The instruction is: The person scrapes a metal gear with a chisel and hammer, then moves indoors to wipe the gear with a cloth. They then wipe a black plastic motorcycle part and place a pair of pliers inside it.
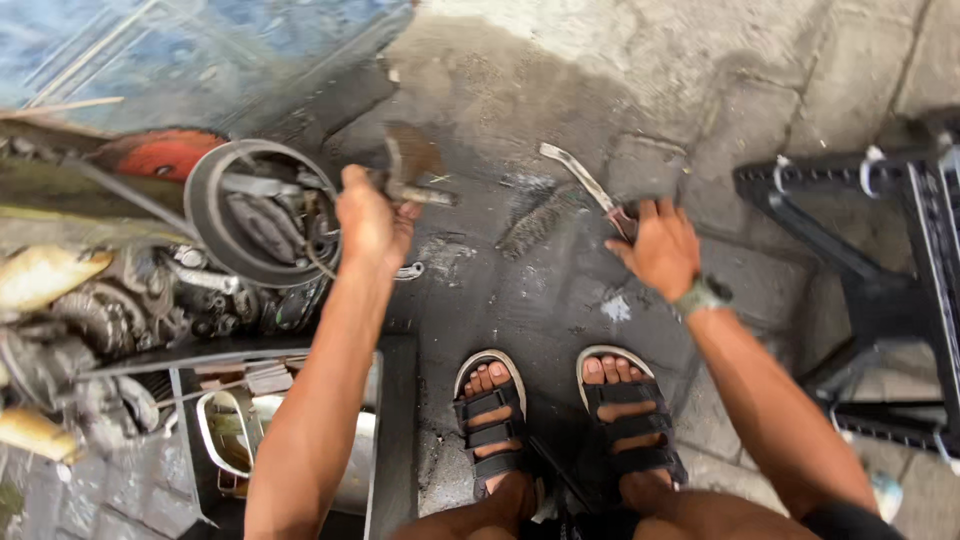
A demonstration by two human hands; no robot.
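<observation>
Over oil-stained paving: left hand fingers clamped on blurred rusty metal part, held just above ground beside grey ring and engine scrap. Right hand fingers curled around handle end of flat metal tool; wire brush between hands. Sandalled feet below.

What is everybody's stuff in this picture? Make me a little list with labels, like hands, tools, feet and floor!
left hand: gripping a blurred metal part
right hand: fingers on the end of a flat wrench on the ground
wire brush: lies on the dark greasy paving, between the hands
pile of metal parts: at the left, with a round drum
feet: black sandals
wrist: a watch on the right arm
black stand: at the right
</observation>
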